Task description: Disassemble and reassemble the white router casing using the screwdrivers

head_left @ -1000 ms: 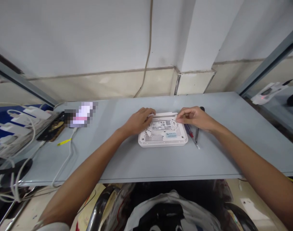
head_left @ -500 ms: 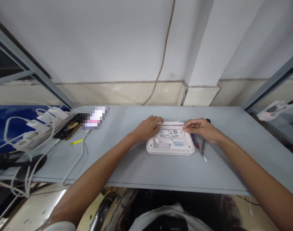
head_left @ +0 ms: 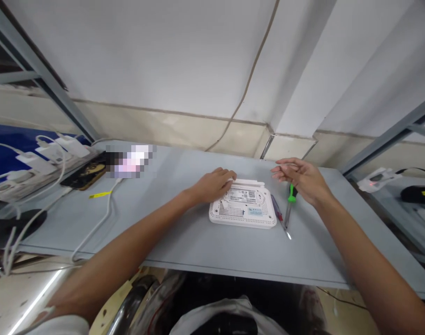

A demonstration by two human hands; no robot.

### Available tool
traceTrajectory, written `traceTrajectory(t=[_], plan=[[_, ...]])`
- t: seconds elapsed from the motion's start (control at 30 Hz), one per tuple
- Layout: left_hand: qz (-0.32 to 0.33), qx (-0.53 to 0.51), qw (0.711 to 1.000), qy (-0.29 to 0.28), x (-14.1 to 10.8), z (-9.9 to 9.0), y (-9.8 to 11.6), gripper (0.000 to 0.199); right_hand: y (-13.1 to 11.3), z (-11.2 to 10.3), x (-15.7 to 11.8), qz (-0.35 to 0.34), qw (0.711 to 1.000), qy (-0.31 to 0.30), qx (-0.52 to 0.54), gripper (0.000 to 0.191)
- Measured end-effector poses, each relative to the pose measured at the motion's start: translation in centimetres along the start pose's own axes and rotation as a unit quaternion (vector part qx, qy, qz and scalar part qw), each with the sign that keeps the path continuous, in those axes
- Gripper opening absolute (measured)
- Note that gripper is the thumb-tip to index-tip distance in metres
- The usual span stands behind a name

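Observation:
A white router lies underside up on the grey table, showing a printed label, a small blue sticker and vent holes. A white strip-like part runs along its far edge. My left hand grips the router's far left corner, fingers curled over the edge. My right hand is raised off the router to its right, fingers loosely apart, with nothing visible in them. Below that hand lies a screwdriver with a green and black handle. Beside it is a slim tool with a dark and red handle.
On the left stand a power strip with several white chargers, a dark phone, a lit phone on a white cable and a yellow tag. A white device with a red light sits at the right, beyond the metal frame.
My right hand has let go of the router's far right corner and moved right and up, uncovering the green screwdriver handle. My left hand stays on the router. The view has tilted slightly.

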State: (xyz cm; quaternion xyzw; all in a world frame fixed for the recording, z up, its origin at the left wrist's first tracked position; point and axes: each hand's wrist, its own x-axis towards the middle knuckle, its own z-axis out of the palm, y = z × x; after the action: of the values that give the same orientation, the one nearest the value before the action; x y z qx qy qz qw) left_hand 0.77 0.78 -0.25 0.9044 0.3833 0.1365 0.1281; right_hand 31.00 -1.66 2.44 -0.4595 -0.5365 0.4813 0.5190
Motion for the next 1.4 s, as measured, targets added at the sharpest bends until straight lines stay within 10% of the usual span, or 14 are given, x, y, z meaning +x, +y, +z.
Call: traceTrajectory(t=[0.3, 0.77, 1.1, 1.4], plan=[[0.007, 0.008, 1.0, 0.01, 0.1, 0.0, -0.1, 0.028, -10.2, 8.0, -0.2, -0.165, 0.968, -0.185, -0.049, 0.024], [-0.022, 0.031, 0.999, -0.024, 0.5, -0.1, -0.1, 0.009, -5.0, 11.3, -1.8, 0.024, 0.945, -0.281, -0.165, 0.015], [0.018, -0.01, 0.999, -0.039, 0.3, -0.7, -0.6, 0.041, -3.4, 12.9, -3.0, -0.093, 0.888, -0.341, -0.294, 0.008], [0.004, -0.023, 0.999, -0.038, 0.1, -0.7, -0.7, 0.038, -2.4, 13.3, -2.8, -0.059, 0.887, -0.347, -0.297, 0.015]])
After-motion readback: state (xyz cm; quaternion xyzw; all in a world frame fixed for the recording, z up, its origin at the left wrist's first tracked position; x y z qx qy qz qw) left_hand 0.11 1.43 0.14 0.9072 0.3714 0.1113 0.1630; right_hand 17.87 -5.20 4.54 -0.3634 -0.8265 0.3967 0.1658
